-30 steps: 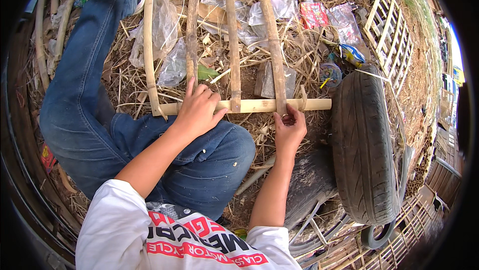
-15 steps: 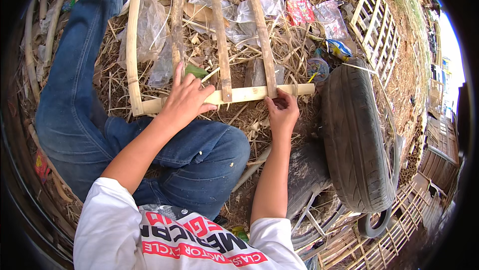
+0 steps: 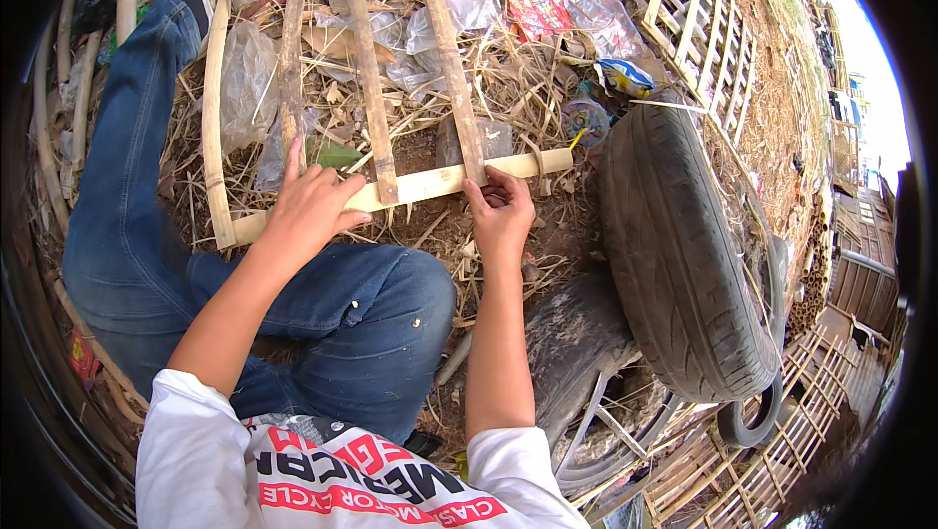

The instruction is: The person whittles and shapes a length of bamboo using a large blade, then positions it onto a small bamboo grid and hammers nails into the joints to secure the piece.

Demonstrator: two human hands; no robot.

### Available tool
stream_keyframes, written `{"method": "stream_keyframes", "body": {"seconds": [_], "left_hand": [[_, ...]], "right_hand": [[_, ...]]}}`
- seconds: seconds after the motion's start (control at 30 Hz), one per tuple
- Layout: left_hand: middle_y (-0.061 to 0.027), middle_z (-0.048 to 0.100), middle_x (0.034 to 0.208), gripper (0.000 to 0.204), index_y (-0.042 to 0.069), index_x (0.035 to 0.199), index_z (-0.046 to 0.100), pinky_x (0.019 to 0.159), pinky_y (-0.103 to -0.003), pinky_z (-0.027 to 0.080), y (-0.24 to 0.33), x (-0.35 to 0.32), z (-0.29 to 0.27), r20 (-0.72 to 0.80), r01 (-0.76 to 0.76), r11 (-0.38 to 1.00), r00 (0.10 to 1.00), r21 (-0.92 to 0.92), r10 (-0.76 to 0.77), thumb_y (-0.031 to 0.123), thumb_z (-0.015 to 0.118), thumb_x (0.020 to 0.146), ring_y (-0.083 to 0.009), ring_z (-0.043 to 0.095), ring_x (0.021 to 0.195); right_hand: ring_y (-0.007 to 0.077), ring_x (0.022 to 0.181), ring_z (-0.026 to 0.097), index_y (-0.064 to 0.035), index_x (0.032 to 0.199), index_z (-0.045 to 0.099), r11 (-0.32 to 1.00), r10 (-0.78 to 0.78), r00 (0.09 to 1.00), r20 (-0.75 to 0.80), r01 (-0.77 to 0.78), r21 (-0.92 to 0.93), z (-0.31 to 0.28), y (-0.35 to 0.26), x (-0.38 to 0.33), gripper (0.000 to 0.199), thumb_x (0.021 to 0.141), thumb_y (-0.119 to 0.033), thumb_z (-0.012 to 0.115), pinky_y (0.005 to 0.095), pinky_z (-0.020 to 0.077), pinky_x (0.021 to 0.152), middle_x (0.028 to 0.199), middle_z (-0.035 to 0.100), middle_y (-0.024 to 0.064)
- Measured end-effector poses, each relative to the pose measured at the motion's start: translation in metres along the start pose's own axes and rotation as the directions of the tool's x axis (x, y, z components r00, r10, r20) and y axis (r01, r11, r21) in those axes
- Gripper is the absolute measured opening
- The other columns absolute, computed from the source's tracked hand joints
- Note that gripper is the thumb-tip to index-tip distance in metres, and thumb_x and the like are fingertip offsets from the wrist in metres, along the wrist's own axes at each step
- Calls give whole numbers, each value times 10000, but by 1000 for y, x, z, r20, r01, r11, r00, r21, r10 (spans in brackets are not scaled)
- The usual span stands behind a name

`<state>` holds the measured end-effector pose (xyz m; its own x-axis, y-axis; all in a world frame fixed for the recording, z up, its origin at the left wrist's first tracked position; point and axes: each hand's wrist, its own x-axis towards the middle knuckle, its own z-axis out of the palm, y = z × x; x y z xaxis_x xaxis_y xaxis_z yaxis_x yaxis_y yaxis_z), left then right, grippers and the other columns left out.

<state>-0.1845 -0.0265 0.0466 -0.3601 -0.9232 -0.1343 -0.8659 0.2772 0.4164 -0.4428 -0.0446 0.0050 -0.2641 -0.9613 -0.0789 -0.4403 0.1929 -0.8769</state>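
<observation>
A bamboo frame lies in front of me, with several long slats running away from a pale bamboo crosspiece (image 3: 420, 186). My left hand (image 3: 305, 205) is closed over the left part of this crosspiece, its thumb on the near side and a finger stretched along a slat (image 3: 293, 50). At the rightmost slat (image 3: 452, 65), my right hand (image 3: 504, 213) pinches the joint where the slat's near end meets the crosspiece. Its curled fingertips are partly hidden. Between my hands, another slat (image 3: 370, 89) ends on the crosspiece. The leftmost slat (image 3: 216, 128) meets the crosspiece's left end.
A worn tyre (image 3: 674, 265) stands close on my right, with another dark tyre (image 3: 567, 363) lying beside it. My bent leg (image 3: 381, 324) is just below the frame. Straw and plastic wrappers (image 3: 537, 14) litter the ground. A bamboo lattice (image 3: 699, 26) lies at the far right.
The view has shifted, so the frame, both hands and the tyre appear farther left. Both hands keep their places on the crosspiece.
</observation>
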Motion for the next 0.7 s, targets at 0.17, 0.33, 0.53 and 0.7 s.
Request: {"method": "stream_keyframes", "body": {"seconds": [0.17,0.33,0.53,0.7], "left_hand": [[-85,618,807,427,128,1101,646,1164,-567,147,-4,-2,8,-18,-11,1000,1000,15,11,384,732,770,-254,612,924],[-93,623,841,399,124,1089,640,1133,-552,208,0,0,3,-13,-25,999,1000,44,26,372,718,786,-263,599,955],[-93,586,836,421,88,1099,632,1035,-486,271,-5,-1,8,24,-4,999,1000,-48,5,361,718,791,-265,555,948],[-97,581,903,475,93,1156,599,1041,-506,250,-6,-4,10,56,-5,1000,998,-13,6,350,740,782,-276,534,1001]], "right_hand": [[91,741,610,110,1076,636,998,-3,1000,-21,5,59,11,4,-8,344,789,-16,776,213,513,652,977,585,70],[94,719,600,81,1071,654,994,-111,992,-62,112,11,16,10,-11,325,783,-8,774,220,507,637,978,578,77],[126,686,594,58,1058,669,986,-164,983,-82,161,-52,16,3,-12,307,775,-5,770,256,495,620,943,583,91],[196,726,598,27,1054,675,989,-141,985,-95,135,-64,17,-1,-14,329,749,-33,785,316,502,677,923,593,113]]}}
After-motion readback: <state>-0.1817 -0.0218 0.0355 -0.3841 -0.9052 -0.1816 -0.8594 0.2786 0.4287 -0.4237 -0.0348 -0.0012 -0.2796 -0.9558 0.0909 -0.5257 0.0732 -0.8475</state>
